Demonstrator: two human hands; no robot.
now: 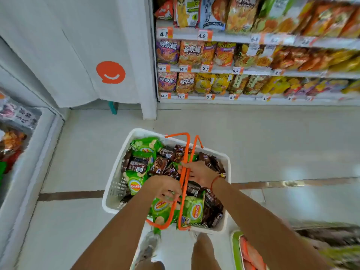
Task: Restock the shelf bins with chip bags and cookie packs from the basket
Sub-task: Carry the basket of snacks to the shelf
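Both hands on the orange handles [185, 172]: left hand [167, 189] curls fingers round them, right hand [198, 172] grips just beyond. Below the fingers, white basket [116, 184] holds green chip bags [134, 184] and brown cookie packs [161, 164].

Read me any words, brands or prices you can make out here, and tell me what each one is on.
"4.9": top shelf price tag.
"6.9": middle shelf price tag.
"14": lower shelf price tag; its small digit is unreadable.
Green chip bag in the basket: round logo, lettering too blurred.
Brown cookie packs: print too small.
Shelf bags: blurred Chinese characters.
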